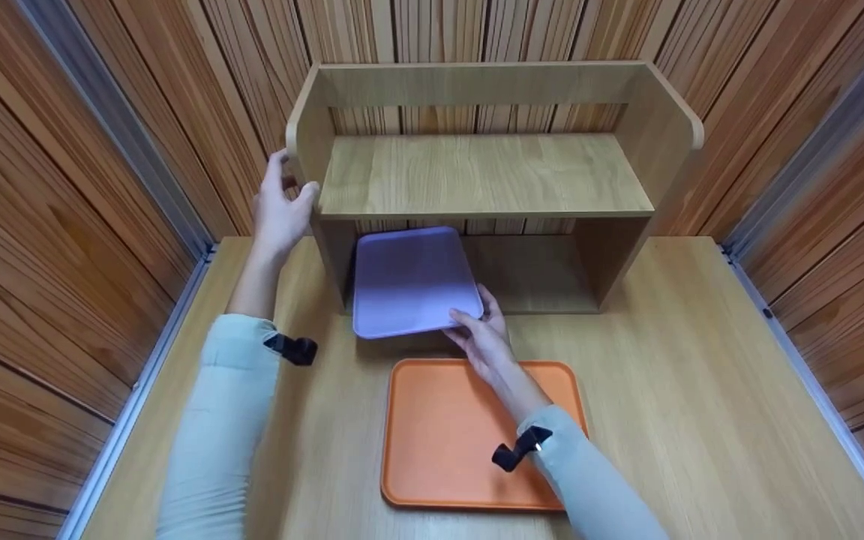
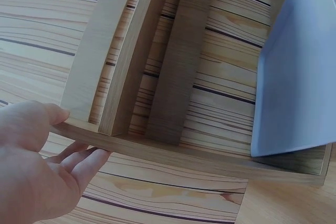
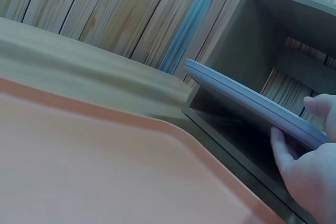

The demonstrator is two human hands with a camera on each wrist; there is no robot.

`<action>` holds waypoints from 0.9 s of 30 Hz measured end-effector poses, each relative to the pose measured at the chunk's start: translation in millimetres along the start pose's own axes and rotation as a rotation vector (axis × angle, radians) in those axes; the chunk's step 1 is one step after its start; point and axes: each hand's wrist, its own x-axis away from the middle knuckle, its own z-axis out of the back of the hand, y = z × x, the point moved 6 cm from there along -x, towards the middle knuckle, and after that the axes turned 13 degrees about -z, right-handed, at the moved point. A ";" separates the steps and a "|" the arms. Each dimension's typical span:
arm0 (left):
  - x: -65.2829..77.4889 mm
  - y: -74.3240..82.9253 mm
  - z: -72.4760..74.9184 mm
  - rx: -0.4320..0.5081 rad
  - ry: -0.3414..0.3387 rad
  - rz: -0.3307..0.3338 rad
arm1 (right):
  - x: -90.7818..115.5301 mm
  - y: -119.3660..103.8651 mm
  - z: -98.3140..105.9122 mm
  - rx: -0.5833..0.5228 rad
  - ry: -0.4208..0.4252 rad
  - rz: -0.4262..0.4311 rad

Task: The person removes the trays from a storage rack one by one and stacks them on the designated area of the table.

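A purple tray point(image 1: 413, 281) sits partly inside the lower left of a wooden shelf unit point(image 1: 484, 176), its near edge sticking out and raised. My right hand point(image 1: 486, 343) pinches its near right corner, thumb on top and fingers beneath. At the unit's left side panel, my left hand point(image 1: 280, 214) grips the edge; the left wrist view shows the thumb on one face and fingers on the other. An orange tray point(image 1: 454, 442) lies on the table in front, under my right forearm. The purple tray's far end is shaded in the right wrist view.
Wood-patterned walls point(image 1: 64, 187) enclose the table point(image 1: 702, 390) at the back and both sides, with metal rails point(image 1: 799, 330) along the side edges. The unit's upper board point(image 1: 477, 199) overhangs the lower compartment.
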 end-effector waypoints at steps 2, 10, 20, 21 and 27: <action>0.0 -0.1 -0.1 0.005 0.000 0.004 | 2.1 -0.6 0.8 -0.023 0.021 0.029; -1.0 -2.9 -0.6 0.015 -0.002 0.023 | 8.9 -1.0 2.3 -0.090 0.078 0.099; -0.6 -3.0 -1.0 0.019 -0.014 0.029 | 9.7 1.2 6.1 -0.070 0.085 0.098; -0.3 -2.8 -0.9 0.020 -0.014 0.026 | 9.6 0.6 6.1 -0.069 0.086 0.097; -0.3 -1.7 -0.8 0.016 -0.005 0.004 | 9.7 -3.0 8.0 -0.108 0.058 0.082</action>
